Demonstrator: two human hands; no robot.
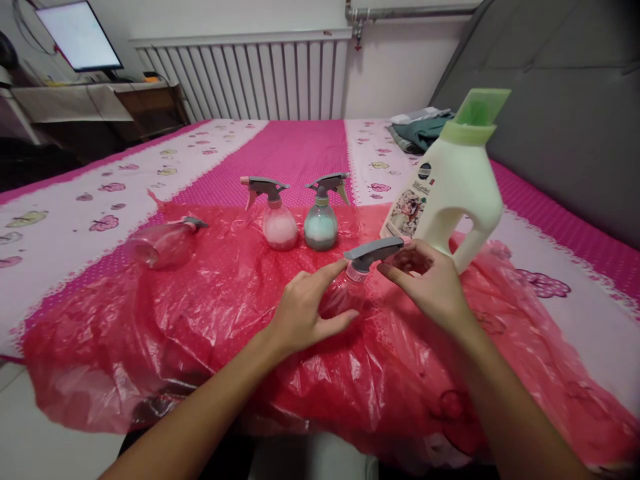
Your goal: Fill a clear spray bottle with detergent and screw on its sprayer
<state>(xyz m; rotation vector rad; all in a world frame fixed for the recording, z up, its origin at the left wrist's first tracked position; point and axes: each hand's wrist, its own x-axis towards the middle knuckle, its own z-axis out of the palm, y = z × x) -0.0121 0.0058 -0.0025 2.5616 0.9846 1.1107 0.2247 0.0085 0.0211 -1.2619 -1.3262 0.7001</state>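
Note:
A clear pink spray bottle [345,295] with a grey spray head [374,252] stands upright on red plastic sheeting [220,320]. Around its body and neck wraps my left hand [300,310], thumb in front and fingers behind. My right hand [435,283] is closed at the nozzle end of the head, thumb and fingers bent together there; the nozzle itself is mostly hidden. Just behind are a pink spray bottle [280,229] and a teal one [321,227], both upright with foamy contents. Another pink spray bottle [163,243] lies on its side at left.
A large cream detergent jug [463,177] with a green cap stands close beyond my right hand. Folded clothes [423,130] lie near the grey headboard [565,100]. The sheeting covers part of a pink patterned bed [305,147]. A monitor [80,33] is at far left.

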